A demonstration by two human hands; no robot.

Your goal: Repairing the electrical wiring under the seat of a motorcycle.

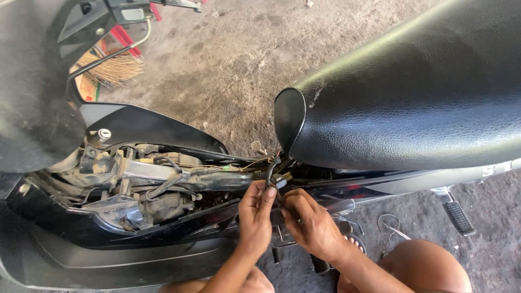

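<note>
I look down at a black scooter (108, 239) lying across the frame, its long axis running from left to right. Its side panel is off, so the dusty engine parts and frame tube (157, 173) show in the left half. The black padded seat (412, 87) fills the upper right, its rounded nose pointing toward the centre of the frame.

My two hands meet at the lower centre, just under the nose of the seat. My left hand (255, 214) has thumb and fingers pinched on a short black rubber hose (269, 169). The hose runs nearly upright, curving slightly, its upper end rising toward the gap beneath the seat and its lower end between my fingertips. My right hand (312, 225) sits just beside the left, its fingers curled and closed on a small connector (282, 182) at the foot of the hose; what exactly they grip is partly hidden by the fingers themselves. A bundle of thin wires (255, 161) runs left to right along the frame just above my hands.

My bare knee (429, 266) shows at the lower right. Below it is the stained concrete floor (233, 70), which also fills the upper middle. A straw broom (116, 68) lies at the upper left, and a black footpeg (458, 217) sticks out at the right.
</note>
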